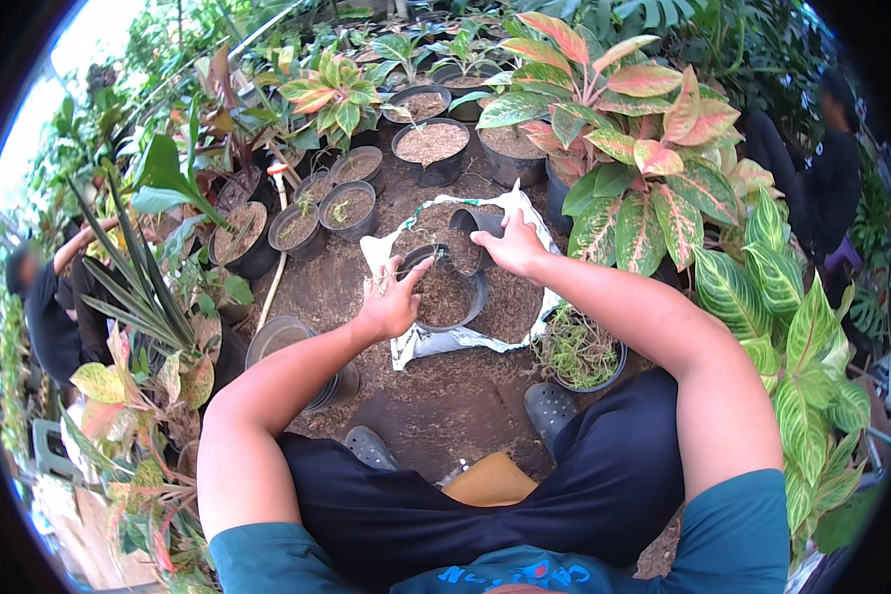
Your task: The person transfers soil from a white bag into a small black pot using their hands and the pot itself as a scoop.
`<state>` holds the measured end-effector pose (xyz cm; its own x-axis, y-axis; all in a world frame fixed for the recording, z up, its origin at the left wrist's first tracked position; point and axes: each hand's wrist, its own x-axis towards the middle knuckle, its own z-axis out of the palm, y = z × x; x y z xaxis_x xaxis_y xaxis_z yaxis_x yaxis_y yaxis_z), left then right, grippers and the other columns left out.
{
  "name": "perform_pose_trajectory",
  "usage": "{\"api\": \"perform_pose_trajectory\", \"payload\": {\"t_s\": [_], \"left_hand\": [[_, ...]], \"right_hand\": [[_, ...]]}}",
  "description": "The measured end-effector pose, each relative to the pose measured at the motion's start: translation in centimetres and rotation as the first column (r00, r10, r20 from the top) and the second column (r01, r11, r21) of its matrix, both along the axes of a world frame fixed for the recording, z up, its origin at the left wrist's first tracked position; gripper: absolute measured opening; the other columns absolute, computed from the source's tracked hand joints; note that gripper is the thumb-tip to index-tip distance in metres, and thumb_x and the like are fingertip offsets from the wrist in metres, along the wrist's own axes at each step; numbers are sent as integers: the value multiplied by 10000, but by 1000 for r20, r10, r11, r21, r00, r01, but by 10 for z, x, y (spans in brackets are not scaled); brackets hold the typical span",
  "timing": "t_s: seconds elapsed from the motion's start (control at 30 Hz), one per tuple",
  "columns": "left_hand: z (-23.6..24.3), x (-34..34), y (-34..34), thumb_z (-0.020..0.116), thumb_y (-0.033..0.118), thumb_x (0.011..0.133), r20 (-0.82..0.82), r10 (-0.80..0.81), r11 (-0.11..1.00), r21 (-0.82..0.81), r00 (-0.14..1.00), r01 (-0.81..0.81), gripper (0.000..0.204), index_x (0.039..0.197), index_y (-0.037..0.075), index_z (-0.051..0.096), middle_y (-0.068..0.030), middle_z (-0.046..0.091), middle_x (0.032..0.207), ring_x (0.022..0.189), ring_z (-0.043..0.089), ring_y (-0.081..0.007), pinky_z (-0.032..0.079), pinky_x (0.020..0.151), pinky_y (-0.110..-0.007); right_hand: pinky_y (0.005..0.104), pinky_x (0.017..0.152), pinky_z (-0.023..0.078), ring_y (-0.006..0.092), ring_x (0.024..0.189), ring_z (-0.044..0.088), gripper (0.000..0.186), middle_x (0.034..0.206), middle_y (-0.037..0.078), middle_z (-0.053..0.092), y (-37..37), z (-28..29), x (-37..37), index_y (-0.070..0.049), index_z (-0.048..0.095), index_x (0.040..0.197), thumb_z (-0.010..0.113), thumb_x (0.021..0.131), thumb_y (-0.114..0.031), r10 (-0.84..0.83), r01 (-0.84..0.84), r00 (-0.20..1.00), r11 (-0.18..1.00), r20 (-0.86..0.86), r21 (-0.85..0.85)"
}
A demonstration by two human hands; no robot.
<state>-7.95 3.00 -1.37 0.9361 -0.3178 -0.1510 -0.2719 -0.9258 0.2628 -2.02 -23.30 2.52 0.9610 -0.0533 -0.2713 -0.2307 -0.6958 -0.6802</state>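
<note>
My right hand [515,245] grips a small black pot [470,223], held tilted at the right of a larger black pot [455,319], with brown soil or mix inside it. My left hand [393,302] is at the larger pot's left rim with fingers apart, index finger stretched over it; thin pale strands, perhaps roots, lie by its fingers, and whether it holds them is unclear. Both pots are over a white sack [416,346] spread open with soil [505,307] on it.
Pots of soil [431,148] and seedlings [348,213] stand behind; stacked pots [277,342] left, a pot of grassy plants [579,346] right. Leafy plants [653,139] crowd the sides. One person [54,307] works at far left, another [812,178] is at far right.
</note>
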Motion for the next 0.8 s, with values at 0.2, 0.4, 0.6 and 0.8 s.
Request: {"api": "perform_pose_trajectory", "payload": {"t_s": [0.2, 0.4, 0.6, 0.8], "left_hand": [[1, -16, -7, 514, 380, 1066, 44, -372, 924, 115, 927, 366, 693, 1680, 212, 240, -151, 319, 1702, 1575, 293, -357, 231, 1254, -583], [-1, -18, -6, 496, 435, 1079, -120, -666, 704, 226, 736, 673, 751, 1700, 213, 136, -143, 364, 1683, 1559, 346, -307, 266, 1259, -528], [-3, -14, 0, 520, 435, 1067, -101, -696, 664, 287, 711, 690, 778, 1701, 215, 125, -158, 416, 1644, 1528, 390, -324, 295, 1245, -510], [11, -3, 5, 583, 432, 1023, -75, -635, 714, 321, 769, 622, 839, 1700, 213, 138, -206, 435, 1616, 1524, 385, -363, 291, 1240, -547]], "right_hand": [[467, 1163, 431, 483, 1376, 519, 1068, 1539, 381, 380, -7, -4, 6, 49, 215, 1570, 722, 883, -592, 31, -31, 999, 1000, -20, -3], [488, 1158, 435, 464, 1364, 538, 1005, 1507, 371, 420, -14, 0, 0, 31, 260, 1549, 723, 890, -571, 83, -84, 996, 994, -15, -76], [497, 1060, 476, 442, 1216, 599, 792, 1330, 288, 505, -5, 2, -13, -41, 415, 1377, 782, 861, -517, 182, -153, 971, 970, 153, -187], [532, 1028, 485, 464, 1193, 573, 732, 1281, 266, 477, 7, 2, -27, -50, 419, 1312, 844, 842, -418, 355, -291, 894, 924, 275, -248]]}}
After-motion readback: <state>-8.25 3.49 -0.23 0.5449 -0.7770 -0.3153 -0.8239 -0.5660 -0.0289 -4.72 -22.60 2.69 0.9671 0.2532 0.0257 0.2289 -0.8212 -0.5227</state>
